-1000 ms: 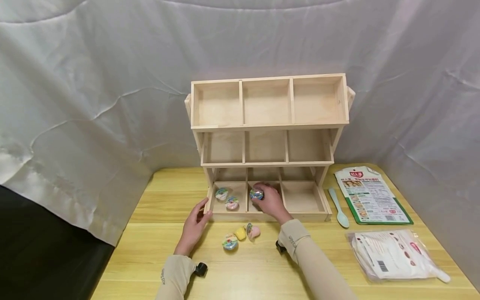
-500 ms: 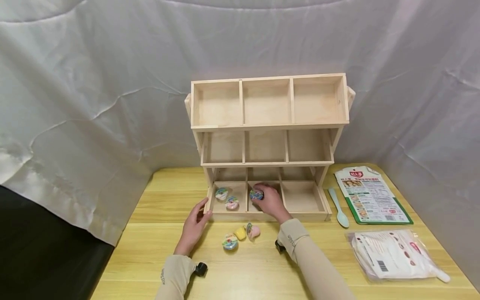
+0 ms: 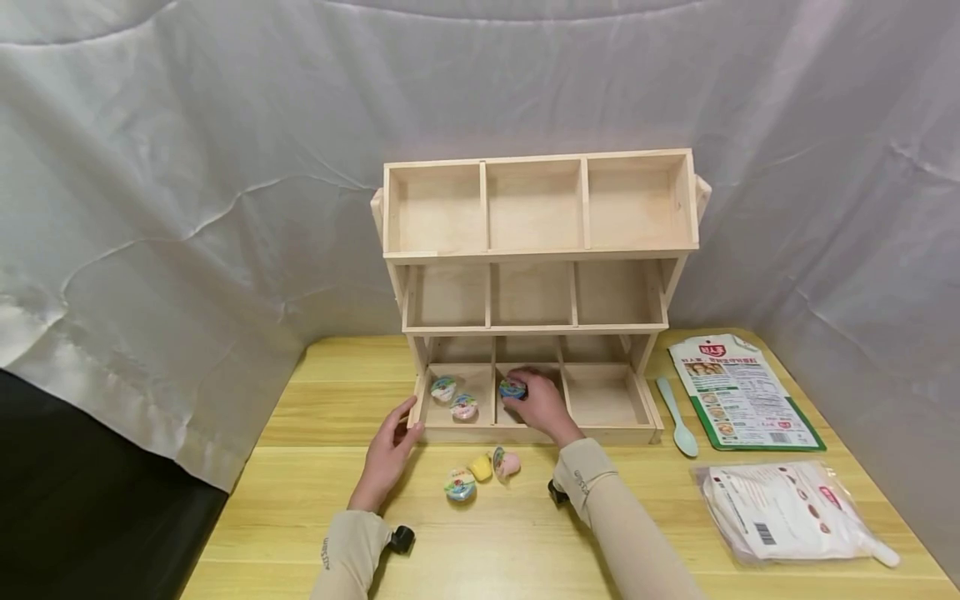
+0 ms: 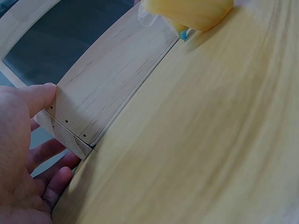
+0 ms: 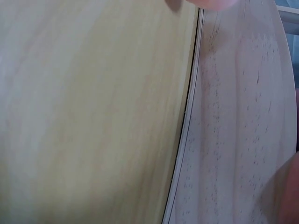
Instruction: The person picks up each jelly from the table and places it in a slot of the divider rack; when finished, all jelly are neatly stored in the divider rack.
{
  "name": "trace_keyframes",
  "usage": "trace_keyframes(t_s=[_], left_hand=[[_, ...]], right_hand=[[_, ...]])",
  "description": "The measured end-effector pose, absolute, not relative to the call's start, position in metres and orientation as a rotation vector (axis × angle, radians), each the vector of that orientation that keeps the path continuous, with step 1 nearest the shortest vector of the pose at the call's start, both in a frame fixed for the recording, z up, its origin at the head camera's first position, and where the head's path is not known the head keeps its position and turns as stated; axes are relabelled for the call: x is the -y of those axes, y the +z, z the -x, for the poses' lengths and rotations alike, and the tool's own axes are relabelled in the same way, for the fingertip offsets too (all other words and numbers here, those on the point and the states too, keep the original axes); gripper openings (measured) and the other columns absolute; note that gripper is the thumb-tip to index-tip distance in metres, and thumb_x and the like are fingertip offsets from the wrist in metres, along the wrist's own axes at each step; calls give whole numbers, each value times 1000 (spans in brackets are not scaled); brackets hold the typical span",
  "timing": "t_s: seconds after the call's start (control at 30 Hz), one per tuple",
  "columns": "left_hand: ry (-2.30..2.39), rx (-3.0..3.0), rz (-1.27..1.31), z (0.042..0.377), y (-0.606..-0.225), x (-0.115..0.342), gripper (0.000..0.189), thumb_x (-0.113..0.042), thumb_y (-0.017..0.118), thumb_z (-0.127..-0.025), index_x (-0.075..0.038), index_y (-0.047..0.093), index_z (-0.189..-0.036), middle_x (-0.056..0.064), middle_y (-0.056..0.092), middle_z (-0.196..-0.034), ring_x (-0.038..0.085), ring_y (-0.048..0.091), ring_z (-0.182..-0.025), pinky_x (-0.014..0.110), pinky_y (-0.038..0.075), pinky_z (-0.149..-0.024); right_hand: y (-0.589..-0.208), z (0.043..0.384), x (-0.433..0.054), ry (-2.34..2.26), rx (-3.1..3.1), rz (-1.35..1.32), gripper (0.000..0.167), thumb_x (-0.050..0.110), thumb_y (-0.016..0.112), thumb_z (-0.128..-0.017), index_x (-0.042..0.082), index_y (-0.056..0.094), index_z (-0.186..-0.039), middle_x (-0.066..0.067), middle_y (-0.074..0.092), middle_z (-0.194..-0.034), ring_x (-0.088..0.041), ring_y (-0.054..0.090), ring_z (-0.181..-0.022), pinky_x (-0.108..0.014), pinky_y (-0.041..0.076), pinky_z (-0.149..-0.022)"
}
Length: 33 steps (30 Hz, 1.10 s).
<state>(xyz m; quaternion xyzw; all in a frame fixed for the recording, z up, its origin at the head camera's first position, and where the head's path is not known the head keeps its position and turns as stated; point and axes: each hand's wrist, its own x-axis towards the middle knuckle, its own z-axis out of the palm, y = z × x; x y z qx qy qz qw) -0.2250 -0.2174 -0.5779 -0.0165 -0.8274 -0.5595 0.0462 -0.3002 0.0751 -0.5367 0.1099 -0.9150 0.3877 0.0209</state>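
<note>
In the head view a three-tier wooden organizer (image 3: 536, 435) stands with its compartments facing me. My right hand (image 3: 542, 408) reaches into the middle compartment of its bottom tier and holds a small jelly cup (image 3: 512, 388) with a blue printed lid. Two more jelly cups (image 3: 464, 406) sit in the bottom left compartment. My left hand (image 3: 386, 458) grips the front left corner of the bottom tier; the left wrist view has its thumb (image 4: 43, 97) on the front board and fingers round the side. The right wrist view hides the held cup behind the front board (image 5: 233, 126).
Before the organizer on the table (image 3: 300, 508) lie a blue jelly cup (image 3: 461, 484), a yellow one (image 3: 481, 467) and a pink one (image 3: 507, 463). To the right are a pale green spoon (image 3: 683, 435), a green-edged packet (image 3: 746, 392) and a white plastic bag (image 3: 795, 510).
The lid of the jelly cup in my right hand has tilted slightly. Both hands otherwise stay in place.
</note>
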Motion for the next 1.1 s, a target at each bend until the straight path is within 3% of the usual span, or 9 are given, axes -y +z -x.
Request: trace_keyframes(t_s=[0.27, 0.67, 0.87, 1.1], left_hand=[[-1727, 2535, 37, 226, -577, 217, 55, -41, 63, -104, -32, 46, -156, 11, 51, -154, 29, 63, -121, 41, 52, -98], [-1728, 2513, 52, 225, -577, 216, 56, -32, 63, -105, -23, 45, -157, 16, 49, -156, 33, 62, -123, 42, 52, -98], [-1703, 2529, 51, 224, -579, 216, 56, -36, 63, -105, -26, 46, -157, 14, 51, -155, 31, 63, -120, 39, 54, -95], [-1722, 2523, 47, 225, -577, 217, 56, -39, 62, -105, -28, 45, -157, 14, 50, -155, 31, 63, -121, 44, 54, -98]], right_hand=[[-538, 300, -75, 1183, 2811, -348, 48, 16, 81, -90, 4, 67, -134, -19, 63, -137, -38, 62, -121, -53, 50, -104], [-536, 299, -75, 1194, 2797, -348, 50, 15, 83, -89, 3, 67, -134, -21, 62, -137, -39, 62, -120, -54, 49, -105], [-537, 297, -76, 1230, 2785, -301, 51, 19, 83, -88, 5, 67, -135, -21, 60, -140, -38, 61, -121, -54, 49, -105], [-532, 297, -77, 1364, 2657, -268, 44, 17, 78, -94, 3, 67, -134, -19, 66, -129, -36, 65, -113, -51, 53, -97]])
